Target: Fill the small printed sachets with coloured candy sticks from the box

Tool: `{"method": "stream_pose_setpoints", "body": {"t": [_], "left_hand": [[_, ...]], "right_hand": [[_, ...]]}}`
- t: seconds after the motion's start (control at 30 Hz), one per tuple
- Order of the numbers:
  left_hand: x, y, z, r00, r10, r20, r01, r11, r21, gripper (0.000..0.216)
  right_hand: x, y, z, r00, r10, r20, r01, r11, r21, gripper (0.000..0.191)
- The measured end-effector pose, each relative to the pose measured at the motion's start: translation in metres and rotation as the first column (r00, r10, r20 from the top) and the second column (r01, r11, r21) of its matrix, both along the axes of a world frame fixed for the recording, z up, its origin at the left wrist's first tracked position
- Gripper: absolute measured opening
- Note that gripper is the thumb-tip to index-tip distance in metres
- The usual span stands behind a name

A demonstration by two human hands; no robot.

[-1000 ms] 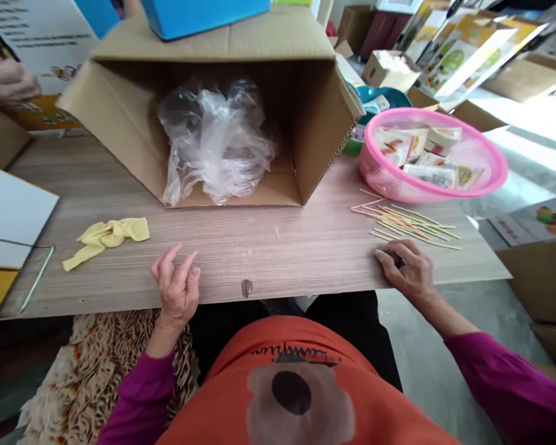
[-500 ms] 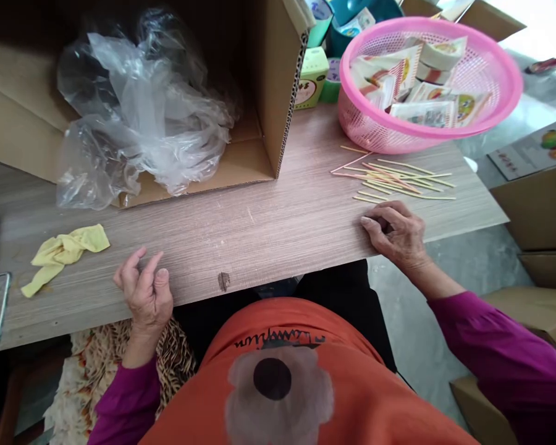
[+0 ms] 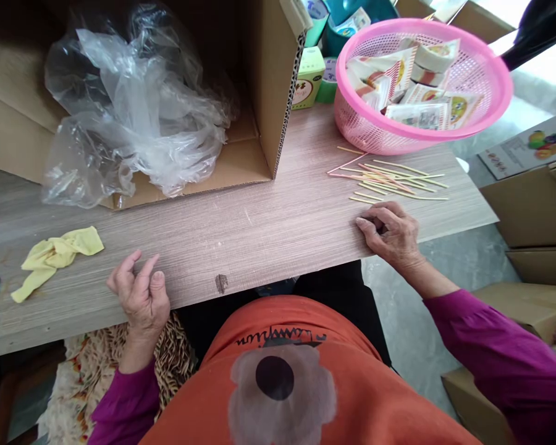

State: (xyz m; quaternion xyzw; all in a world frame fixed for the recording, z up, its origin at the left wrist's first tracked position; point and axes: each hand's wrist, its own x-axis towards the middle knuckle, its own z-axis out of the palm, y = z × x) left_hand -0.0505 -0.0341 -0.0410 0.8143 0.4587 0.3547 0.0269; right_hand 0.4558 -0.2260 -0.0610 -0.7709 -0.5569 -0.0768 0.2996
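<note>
My left hand (image 3: 141,293) rests at the table's front edge, its fingers apart and slightly bent, with nothing in it. A crumpled yellow cloth (image 3: 58,256) lies to the left of that hand. Toward the right end of the table, my right hand (image 3: 391,235) leans on the surface with its fingers curled in; no object shows in it. Just beyond its knuckles is a loose heap of thin yellow and pink sticks (image 3: 389,179), some crossing each other. Behind them stands a pink mesh basket (image 3: 375,127) holding several printed packets (image 3: 419,114).
An open cardboard box (image 3: 278,93) at the back left holds crumpled clear plastic bags (image 3: 139,117). A green carton (image 3: 308,77) and tape rolls (image 3: 328,80) sit beside it. More cardboard boxes (image 3: 532,210) stand right of the table (image 3: 259,228). A dark object (image 3: 540,31) shows at the upper right.
The view has shifted slightly, so most things sit a little further left. A dark object has come into sight behind the basket at the upper right. Both hands keep their poses.
</note>
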Motion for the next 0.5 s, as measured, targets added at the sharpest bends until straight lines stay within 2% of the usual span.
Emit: {"method": "stream_pose_setpoints", "body": {"t": [0.5], "left_hand": [[0.0009, -0.0022, 0.0024, 1.000, 0.016, 0.013, -0.015, 0.996, -0.083, 0.040]], "right_hand": [[-0.0015, 0.0004, 0.0023, 0.997, -0.055, -0.051, 0.054, 0.998, -0.033, 0.018]]}}
